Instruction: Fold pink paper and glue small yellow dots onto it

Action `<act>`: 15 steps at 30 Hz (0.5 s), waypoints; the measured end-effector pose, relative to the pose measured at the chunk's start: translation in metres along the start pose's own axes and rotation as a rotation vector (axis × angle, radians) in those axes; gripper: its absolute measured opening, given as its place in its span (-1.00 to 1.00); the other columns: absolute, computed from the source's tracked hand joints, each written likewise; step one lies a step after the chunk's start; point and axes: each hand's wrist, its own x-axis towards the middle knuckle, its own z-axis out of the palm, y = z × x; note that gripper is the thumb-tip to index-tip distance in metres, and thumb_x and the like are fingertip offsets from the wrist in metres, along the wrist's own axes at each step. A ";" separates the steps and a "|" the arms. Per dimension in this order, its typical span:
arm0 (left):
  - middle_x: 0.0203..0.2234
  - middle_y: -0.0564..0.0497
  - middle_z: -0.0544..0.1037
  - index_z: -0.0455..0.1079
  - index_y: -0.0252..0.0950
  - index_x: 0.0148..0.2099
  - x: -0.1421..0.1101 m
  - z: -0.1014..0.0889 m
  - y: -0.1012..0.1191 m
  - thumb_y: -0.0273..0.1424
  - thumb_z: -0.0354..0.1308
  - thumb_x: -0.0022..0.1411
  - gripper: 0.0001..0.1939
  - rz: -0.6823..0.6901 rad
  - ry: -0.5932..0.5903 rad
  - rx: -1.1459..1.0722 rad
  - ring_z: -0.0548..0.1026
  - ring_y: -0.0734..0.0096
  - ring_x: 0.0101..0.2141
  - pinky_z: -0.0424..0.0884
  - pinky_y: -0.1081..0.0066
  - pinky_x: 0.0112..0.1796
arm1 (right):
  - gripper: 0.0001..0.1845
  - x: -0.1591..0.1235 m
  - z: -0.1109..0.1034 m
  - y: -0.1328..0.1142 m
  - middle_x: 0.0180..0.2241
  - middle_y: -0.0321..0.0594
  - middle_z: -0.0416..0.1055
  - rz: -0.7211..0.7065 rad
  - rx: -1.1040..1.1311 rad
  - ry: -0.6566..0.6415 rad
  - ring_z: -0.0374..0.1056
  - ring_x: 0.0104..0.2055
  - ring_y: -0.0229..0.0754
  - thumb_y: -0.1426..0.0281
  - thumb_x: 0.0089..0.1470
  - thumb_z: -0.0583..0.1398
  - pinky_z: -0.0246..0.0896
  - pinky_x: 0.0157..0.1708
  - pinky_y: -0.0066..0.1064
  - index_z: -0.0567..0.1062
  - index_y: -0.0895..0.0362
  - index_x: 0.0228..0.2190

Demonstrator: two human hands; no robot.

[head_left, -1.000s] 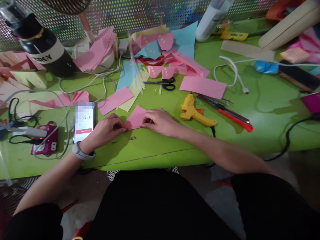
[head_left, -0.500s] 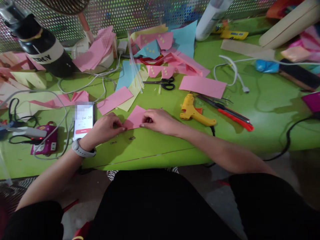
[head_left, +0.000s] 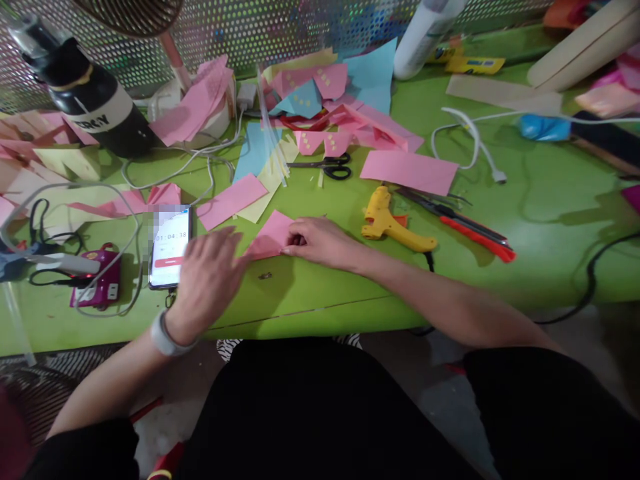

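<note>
A small pink sheet of paper (head_left: pixel 271 233) lies on the green tabletop in front of me. Thumb and fingertips of my right hand (head_left: pixel 320 241) are pinched together on its right edge. My left hand (head_left: pixel 213 273) is beside the sheet's left corner, fingers stretched out and slightly blurred. Its thumb is close to that corner; whether it touches cannot be made out. A phone (head_left: pixel 170 248) showing a timer lies just left of the left hand. Further up are a longer pink strip (head_left: pixel 233 201) and a yellow strip (head_left: pixel 257 205).
Right of my right hand lie a yellow glue gun (head_left: pixel 393 223) and a red cutter (head_left: pixel 477 239). Black scissors (head_left: pixel 336 167) lie behind, near folded pink and blue paper pieces (head_left: pixel 300 100). A black bottle (head_left: pixel 103 107), cables and a purple power adapter (head_left: pixel 100 273) occupy the left side.
My left hand has let go of the paper's left corner, dropped back toward me and opened out flat. The right hand keeps its pinch on the sheet. The camera view has shifted slightly.
</note>
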 end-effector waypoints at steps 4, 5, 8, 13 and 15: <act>0.36 -0.38 0.03 -0.23 -0.50 0.45 -0.009 0.032 0.031 0.14 -0.16 0.34 -0.05 0.299 -0.164 -0.088 -0.01 -0.02 0.36 -0.11 -0.01 0.31 | -0.95 0.000 0.002 0.000 -0.31 -0.18 0.53 -0.002 -0.035 0.023 0.40 -0.33 -0.17 0.45 0.08 0.26 0.21 -0.33 -0.32 0.56 0.14 -0.36; 0.37 -0.41 -0.03 -0.30 -0.53 0.45 -0.010 0.039 0.035 0.21 -0.19 0.30 0.03 0.294 -0.181 -0.088 -0.05 -0.02 0.37 -0.16 0.02 0.32 | -0.94 0.000 0.003 0.000 -0.30 -0.17 0.53 -0.005 -0.043 0.030 0.40 -0.32 -0.16 0.46 0.07 0.25 0.20 -0.33 -0.32 0.55 0.14 -0.36; 0.38 -0.39 -0.09 -0.48 -0.52 0.45 -0.013 0.052 0.037 0.28 -0.26 0.25 0.12 0.272 -0.192 -0.088 -0.14 0.01 0.39 -0.25 0.07 0.34 | -0.95 0.000 0.004 0.000 -0.32 -0.18 0.52 -0.002 -0.048 0.030 0.39 -0.33 -0.16 0.45 0.06 0.23 0.19 -0.33 -0.32 0.54 0.14 -0.39; 0.38 -0.39 -0.11 -0.55 -0.52 0.44 -0.015 0.051 0.035 0.29 -0.30 0.24 0.13 0.258 -0.193 -0.094 -0.17 0.02 0.39 -0.25 0.07 0.34 | -0.95 0.000 0.005 0.001 -0.34 -0.19 0.50 0.011 -0.034 0.024 0.38 -0.36 -0.17 0.42 0.07 0.25 0.20 -0.34 -0.31 0.53 0.13 -0.42; 0.38 -0.39 -0.12 -0.55 -0.52 0.44 -0.015 0.051 0.036 0.30 -0.29 0.23 0.15 0.245 -0.194 -0.088 -0.16 0.01 0.38 -0.21 0.06 0.34 | -0.94 0.000 0.005 0.002 -0.34 -0.20 0.50 0.007 -0.018 0.029 0.37 -0.37 -0.18 0.41 0.07 0.25 0.20 -0.35 -0.31 0.53 0.12 -0.42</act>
